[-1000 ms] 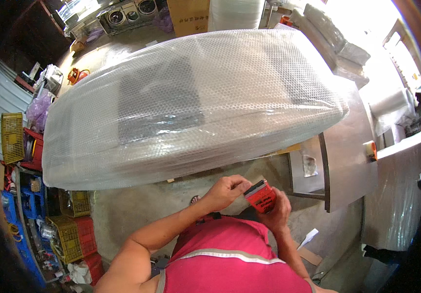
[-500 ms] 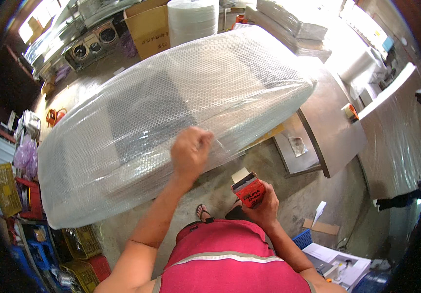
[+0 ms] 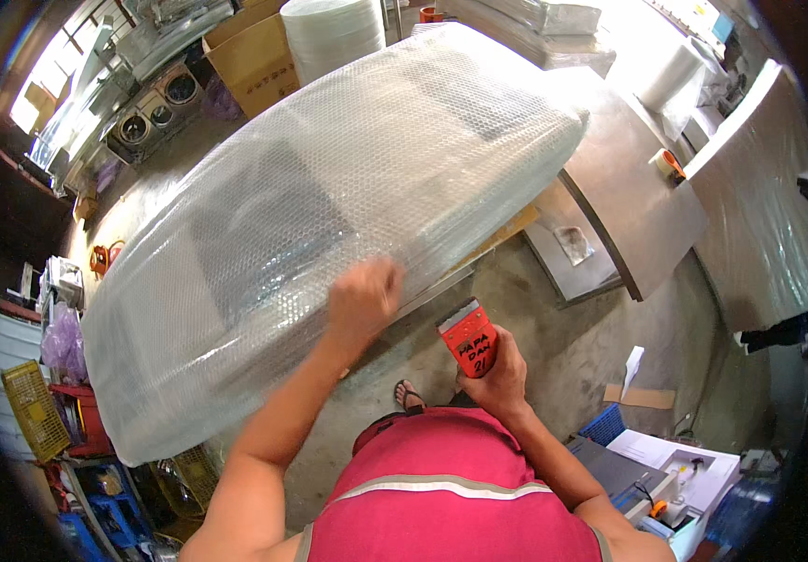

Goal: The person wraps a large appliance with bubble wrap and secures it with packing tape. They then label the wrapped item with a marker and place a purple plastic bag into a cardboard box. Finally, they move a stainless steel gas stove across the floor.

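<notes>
Since the earlier frame, the left hand (image 3: 364, 298) has stayed pressed on the near edge of the bubble-wrapped panel (image 3: 329, 215), and the view has tilted so that the panel now fills more of the picture. The left hand lies closed against the wrap, probably smoothing or pinning the film at that edge; whether it grips anything cannot be told. The right hand (image 3: 495, 373) is clamped on a red tape dispenser (image 3: 469, 339), held upright close to the body, well apart from the panel. This placement keeps the dispenser ready while the other hand secures the wrap. The panel lies tilted, its far end resting over a steel table (image 3: 643, 211), its near edge overhanging the concrete floor (image 3: 554, 347). A cardboard box (image 3: 245, 56) and a roll of wrap (image 3: 334, 33) stand beyond the panel.
</notes>
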`<state>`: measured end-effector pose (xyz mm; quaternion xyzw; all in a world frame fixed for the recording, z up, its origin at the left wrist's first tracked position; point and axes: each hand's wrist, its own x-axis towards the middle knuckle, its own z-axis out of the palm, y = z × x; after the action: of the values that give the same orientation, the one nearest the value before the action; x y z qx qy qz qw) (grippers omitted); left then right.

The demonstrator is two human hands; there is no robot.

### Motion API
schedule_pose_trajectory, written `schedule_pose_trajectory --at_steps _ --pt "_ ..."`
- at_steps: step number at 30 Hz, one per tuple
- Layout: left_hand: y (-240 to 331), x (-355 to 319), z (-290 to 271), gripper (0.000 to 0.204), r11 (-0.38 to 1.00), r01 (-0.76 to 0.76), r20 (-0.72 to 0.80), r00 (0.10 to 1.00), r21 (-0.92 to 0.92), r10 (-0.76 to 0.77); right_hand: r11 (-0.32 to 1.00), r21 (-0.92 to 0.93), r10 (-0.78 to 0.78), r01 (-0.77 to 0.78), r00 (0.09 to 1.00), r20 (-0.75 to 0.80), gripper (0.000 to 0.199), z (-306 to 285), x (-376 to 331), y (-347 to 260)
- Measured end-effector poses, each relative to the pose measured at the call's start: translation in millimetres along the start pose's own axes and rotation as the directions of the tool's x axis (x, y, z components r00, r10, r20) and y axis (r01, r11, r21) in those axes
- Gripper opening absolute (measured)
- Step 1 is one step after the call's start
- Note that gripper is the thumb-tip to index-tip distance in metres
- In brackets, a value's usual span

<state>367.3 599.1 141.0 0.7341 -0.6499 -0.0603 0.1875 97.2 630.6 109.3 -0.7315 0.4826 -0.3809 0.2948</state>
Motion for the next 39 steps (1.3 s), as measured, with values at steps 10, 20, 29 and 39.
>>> schedule_pose_trajectory --at_steps 10,20,29,39 --pt "-8 -50 93 0.014 0.984 0.037 -0.166 0.986 0.172 -0.008 0.999 -0.041 -0.016 0.018 0.999 0.051 0.071 0 10 10" --pt "-19 -31 83 0.013 0.987 0.083 -0.453 0.892 0.136 -0.013 0.999 -0.022 -0.028 0.031 0.994 0.109 0.07 27 16 44" --pt "-17 -32 82 0.014 0.986 0.147 -0.481 0.872 0.082 -0.09 0.988 -0.13 0.108 -0.083 0.974 0.198 0.064 118 29 100" --pt "-19 -36 75 0.013 0.993 0.096 -0.412 0.909 0.07 -0.059 0.842 -0.527 0.369 -0.115 0.835 0.408 0.063 109 77 38"
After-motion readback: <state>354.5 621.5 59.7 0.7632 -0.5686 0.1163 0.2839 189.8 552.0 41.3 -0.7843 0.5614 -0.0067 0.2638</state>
